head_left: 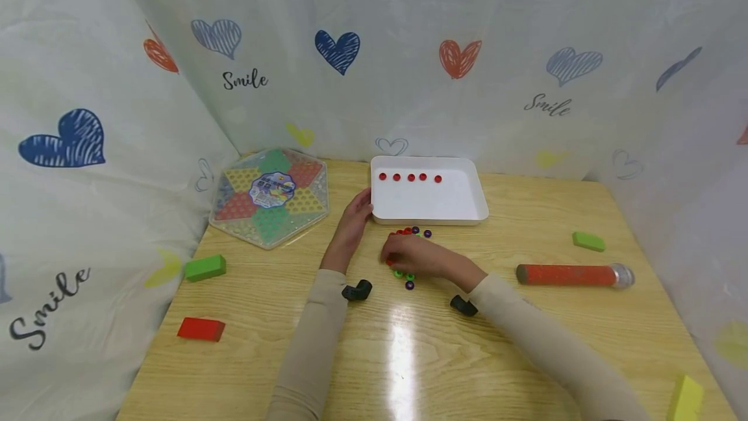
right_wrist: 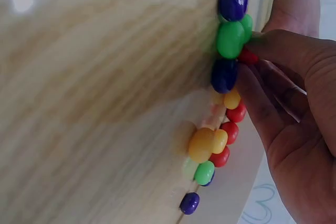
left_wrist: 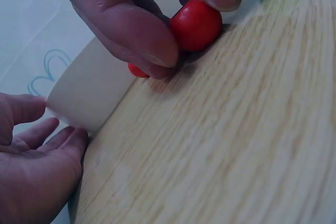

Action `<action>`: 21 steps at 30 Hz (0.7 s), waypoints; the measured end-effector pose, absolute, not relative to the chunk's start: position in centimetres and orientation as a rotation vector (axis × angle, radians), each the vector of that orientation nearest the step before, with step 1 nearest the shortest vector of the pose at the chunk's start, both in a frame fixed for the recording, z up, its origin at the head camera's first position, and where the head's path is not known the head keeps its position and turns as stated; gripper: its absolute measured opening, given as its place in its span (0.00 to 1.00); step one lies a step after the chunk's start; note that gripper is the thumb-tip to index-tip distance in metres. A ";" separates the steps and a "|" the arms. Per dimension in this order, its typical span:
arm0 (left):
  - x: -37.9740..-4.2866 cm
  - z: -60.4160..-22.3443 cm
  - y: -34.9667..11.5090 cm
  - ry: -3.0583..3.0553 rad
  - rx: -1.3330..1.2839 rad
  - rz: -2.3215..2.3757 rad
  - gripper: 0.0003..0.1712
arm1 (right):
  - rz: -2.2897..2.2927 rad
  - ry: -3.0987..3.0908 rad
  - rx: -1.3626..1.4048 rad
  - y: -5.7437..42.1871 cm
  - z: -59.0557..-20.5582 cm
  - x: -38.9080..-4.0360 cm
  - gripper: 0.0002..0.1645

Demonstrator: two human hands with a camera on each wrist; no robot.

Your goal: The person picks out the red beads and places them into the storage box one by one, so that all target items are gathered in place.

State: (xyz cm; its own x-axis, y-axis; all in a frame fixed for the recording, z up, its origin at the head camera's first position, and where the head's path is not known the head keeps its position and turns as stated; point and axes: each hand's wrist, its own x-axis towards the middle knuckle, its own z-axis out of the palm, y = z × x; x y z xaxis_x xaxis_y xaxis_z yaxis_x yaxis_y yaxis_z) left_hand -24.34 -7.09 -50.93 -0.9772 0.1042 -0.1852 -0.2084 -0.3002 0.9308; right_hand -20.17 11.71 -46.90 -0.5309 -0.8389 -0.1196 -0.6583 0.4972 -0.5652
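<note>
A shallow white tray [head_left: 429, 203] holds several red beads [head_left: 411, 177] in a row near its far side. My left hand [head_left: 352, 218] rests against the tray's left side, its fingers loosely extended along the wall in the left wrist view. In front of the tray, my right hand [head_left: 416, 255] pinches a red bead [left_wrist: 197, 25] between thumb and finger, low over the table. Around that hand lie loose beads in green [right_wrist: 230, 39], purple [right_wrist: 233, 1], orange [right_wrist: 202, 144] and red [right_wrist: 229, 132]; the hand hides some of them in the head view.
A hexagonal star-patterned game board [head_left: 271, 197] lies left of the tray. Black elbow-shaped pieces [head_left: 358, 290] sit near both forearms. Green [head_left: 205, 267] and red blocks [head_left: 201, 329] are at left; a red tube [head_left: 569, 275], a green block [head_left: 588, 241] and a yellow block [head_left: 686, 399] at right.
</note>
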 end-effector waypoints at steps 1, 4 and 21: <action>-24.2 -50.6 -7.2 1.722 -0.128 2.377 0.28 | -0.650 2.367 -1.247 11.7 -46.9 -20.1 0.10; -24.3 -50.7 -7.2 1.726 -0.136 2.374 0.28 | -0.648 2.380 -1.261 11.6 -46.8 -19.8 0.09; -24.3 -51.2 -7.0 1.723 -0.128 2.411 0.28 | -0.767 2.450 -1.223 13.0 -44.7 -22.4 0.09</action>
State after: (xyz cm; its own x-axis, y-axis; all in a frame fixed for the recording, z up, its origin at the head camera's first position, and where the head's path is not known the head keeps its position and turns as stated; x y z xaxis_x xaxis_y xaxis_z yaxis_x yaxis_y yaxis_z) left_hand -24.34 -7.04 -51.20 -0.9810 0.0923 -0.1709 -0.1916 -0.3145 0.9297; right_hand -22.44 12.98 -44.69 -0.5945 -0.8037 -0.0259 -0.6453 0.4961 -0.5810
